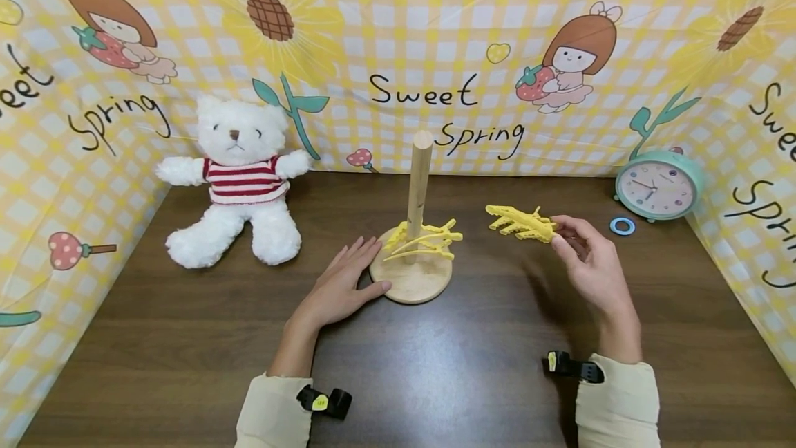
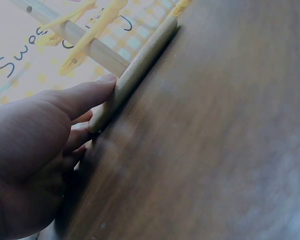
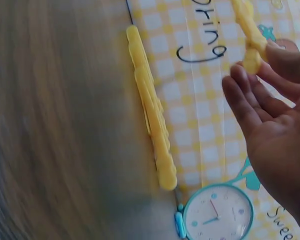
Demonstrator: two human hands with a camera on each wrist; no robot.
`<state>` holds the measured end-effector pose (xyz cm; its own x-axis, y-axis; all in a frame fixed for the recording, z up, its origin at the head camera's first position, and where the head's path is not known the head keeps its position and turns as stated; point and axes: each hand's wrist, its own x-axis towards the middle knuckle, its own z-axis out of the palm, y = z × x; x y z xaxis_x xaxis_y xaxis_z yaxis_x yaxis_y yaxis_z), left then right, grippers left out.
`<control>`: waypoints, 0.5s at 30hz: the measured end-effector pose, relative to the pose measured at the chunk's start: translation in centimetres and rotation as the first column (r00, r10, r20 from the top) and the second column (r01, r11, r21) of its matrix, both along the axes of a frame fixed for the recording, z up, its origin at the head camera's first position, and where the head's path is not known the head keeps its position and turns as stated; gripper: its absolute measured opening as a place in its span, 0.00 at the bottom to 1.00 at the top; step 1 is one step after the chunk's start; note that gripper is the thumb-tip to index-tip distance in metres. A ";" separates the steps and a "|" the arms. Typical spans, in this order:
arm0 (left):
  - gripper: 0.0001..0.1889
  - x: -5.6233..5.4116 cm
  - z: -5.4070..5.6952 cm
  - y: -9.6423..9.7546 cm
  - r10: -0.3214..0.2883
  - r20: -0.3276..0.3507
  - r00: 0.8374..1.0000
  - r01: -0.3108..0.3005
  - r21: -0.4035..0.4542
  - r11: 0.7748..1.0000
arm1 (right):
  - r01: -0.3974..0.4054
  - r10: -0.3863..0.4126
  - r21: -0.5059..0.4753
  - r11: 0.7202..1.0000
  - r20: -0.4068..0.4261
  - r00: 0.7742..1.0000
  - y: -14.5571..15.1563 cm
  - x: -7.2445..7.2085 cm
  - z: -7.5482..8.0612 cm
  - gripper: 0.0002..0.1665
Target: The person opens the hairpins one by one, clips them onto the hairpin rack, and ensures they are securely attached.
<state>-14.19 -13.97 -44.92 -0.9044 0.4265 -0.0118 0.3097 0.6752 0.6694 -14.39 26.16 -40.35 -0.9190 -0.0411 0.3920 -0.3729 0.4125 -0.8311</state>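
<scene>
My left hand (image 1: 340, 287) rests against the left rim of a round wooden base (image 1: 415, 287), its fingers and thumb fairly straight. From that base rises an upright wooden post (image 1: 419, 178). Around the lower post sit several thin, knobbly yellow pieces (image 1: 429, 244), like branches. My right hand (image 1: 591, 254) pinches the end of a yellow knobbly piece (image 3: 250, 37) between thumb and fingers, above the table. Beyond it in the right wrist view, a bundle of similar yellow pieces (image 3: 152, 107) lies on the table. Overlap in the head view hides where the pinched piece ends.
A white teddy bear (image 1: 235, 157) in a striped shirt sits at the back left. At the back right stand a mint alarm clock (image 1: 656, 185) and a small blue ring (image 1: 622, 226). Patterned cloth (image 1: 398, 33) walls the dark wooden table (image 1: 435, 372).
</scene>
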 end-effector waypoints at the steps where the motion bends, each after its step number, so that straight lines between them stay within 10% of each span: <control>1: 0.42 0.0 0.0 0.0 0.000 0.000 1.000 0.000 0.000 1.000 | 0.002 -0.003 -0.014 1.000 -0.016 1.000 -0.3 0.0 0.1 0.17; 15: 0.42 0.1 -0.1 0.0 -0.001 -0.014 1.000 0.001 0.017 1.000 | 0.024 -0.024 -0.004 1.000 -0.160 0.987 -2.6 -0.5 0.7 0.15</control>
